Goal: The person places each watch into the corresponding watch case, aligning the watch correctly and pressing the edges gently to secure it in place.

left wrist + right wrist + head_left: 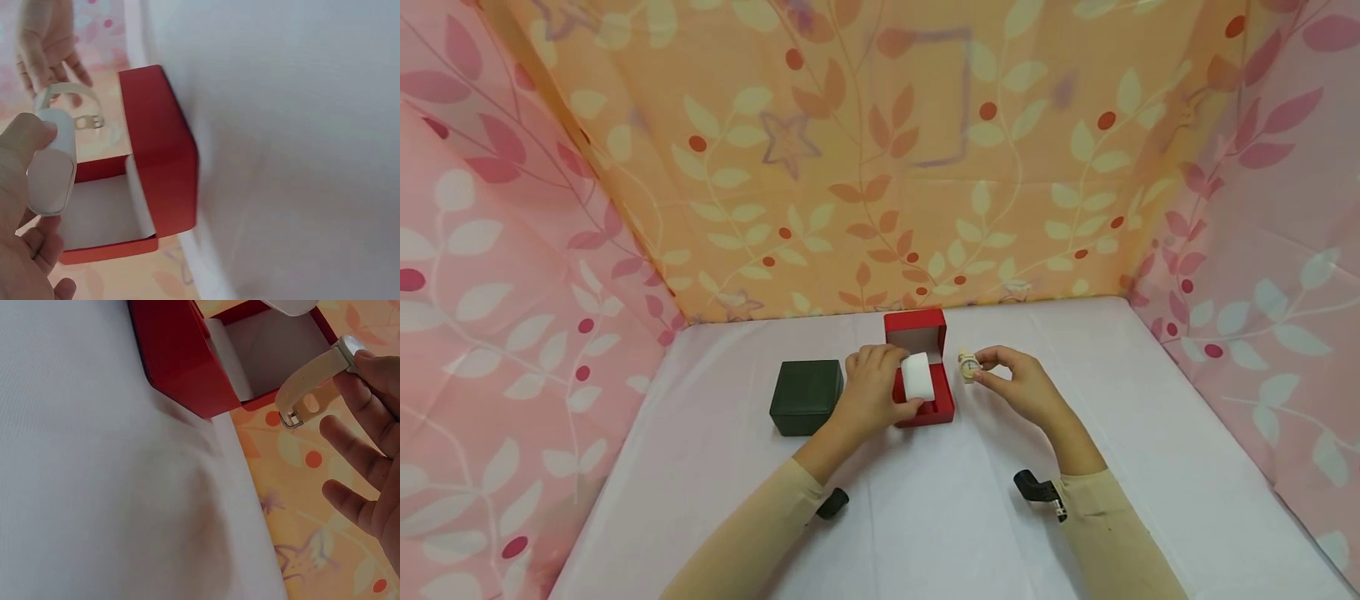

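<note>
My left hand grips a white watch cushion between thumb and fingers, above the open red watch box. In the left wrist view the cushion shows its flat oval end, held in front of the box's pale-lined lid. My right hand pinches a cream wristwatch by its case, just right of the box. The watch's strap is buckled into a loop in the right wrist view, and the other fingers spread apart from it.
A closed dark green box stands left of the red one on the white-covered table. Behind rises an orange leaf-patterned cloth, with pink cloths on both sides. Black wrist mounts show below the forearms.
</note>
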### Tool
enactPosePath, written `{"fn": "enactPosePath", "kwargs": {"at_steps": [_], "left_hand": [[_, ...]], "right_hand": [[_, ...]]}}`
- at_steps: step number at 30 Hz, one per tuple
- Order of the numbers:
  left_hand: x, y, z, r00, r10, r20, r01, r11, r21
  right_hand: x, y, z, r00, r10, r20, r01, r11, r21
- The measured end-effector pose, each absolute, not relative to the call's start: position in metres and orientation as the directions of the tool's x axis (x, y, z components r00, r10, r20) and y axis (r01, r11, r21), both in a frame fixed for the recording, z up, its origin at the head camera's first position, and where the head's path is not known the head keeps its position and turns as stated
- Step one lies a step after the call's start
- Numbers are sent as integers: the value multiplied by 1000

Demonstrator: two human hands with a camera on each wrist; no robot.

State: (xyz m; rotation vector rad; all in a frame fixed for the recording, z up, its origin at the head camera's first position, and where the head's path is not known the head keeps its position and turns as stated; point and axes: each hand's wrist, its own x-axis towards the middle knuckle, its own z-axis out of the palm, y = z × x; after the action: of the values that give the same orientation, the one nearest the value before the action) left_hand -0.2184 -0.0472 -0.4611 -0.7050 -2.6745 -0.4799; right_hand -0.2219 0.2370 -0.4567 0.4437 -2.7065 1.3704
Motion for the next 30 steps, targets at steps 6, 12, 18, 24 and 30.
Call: {"fn": "enactPosePath", "kwargs": {"at_steps": [6, 12, 18, 24, 30], "left_hand": [[-205, -58, -452, -807, 412, 423, 547, 791, 272], [-190, -70, -447, -787, 419, 454, 573, 769, 283], [-178, -83, -446, -768, 396, 502, 590, 743, 317], [-168, -93, -446, -768, 367, 525, 598, 704, 382], [-161, -95, -446, -780, 352, 517, 590, 689, 421]], "right_hand": [[-218, 231, -451, -949, -237, 210, -309, 550, -776], [-214, 225, -446, -941, -246, 233, -331, 527, -783], [-209, 217, -440, -932, -258, 254, -353, 498, -792], [-203, 206, -435, -923, -276, 266, -370, 455, -810], [-197, 195, -432, -915, -299, 270, -380, 422, -823]]}}
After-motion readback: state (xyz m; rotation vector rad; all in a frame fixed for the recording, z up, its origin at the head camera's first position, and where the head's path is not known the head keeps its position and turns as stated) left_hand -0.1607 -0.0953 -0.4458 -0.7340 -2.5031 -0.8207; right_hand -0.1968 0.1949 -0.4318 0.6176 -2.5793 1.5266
